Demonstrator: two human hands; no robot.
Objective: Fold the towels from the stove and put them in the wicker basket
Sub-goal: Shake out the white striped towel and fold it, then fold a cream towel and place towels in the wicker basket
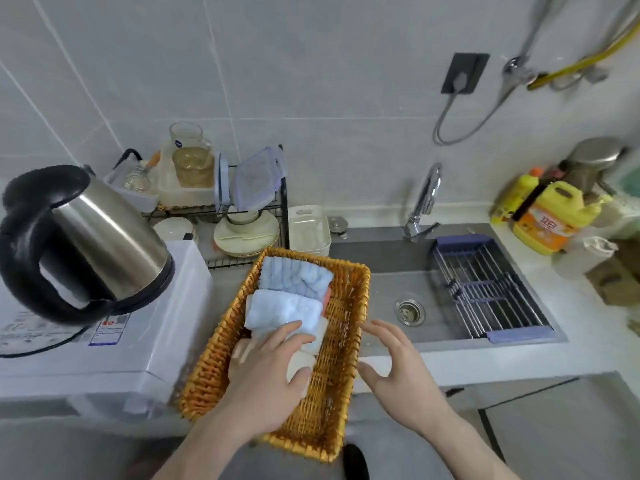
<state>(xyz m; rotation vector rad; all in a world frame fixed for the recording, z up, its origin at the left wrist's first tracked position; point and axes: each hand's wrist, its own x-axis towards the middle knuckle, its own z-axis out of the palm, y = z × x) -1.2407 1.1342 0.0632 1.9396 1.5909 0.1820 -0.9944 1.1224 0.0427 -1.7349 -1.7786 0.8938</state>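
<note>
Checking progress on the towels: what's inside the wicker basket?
Folded towels: a blue one at the far end, a paler one beside it. The left hand presses a white one, mostly covered.

One head-worn camera looks steeply down, close over the counter [485, 367] edge, facing the tiled wall [311, 81].
</note>
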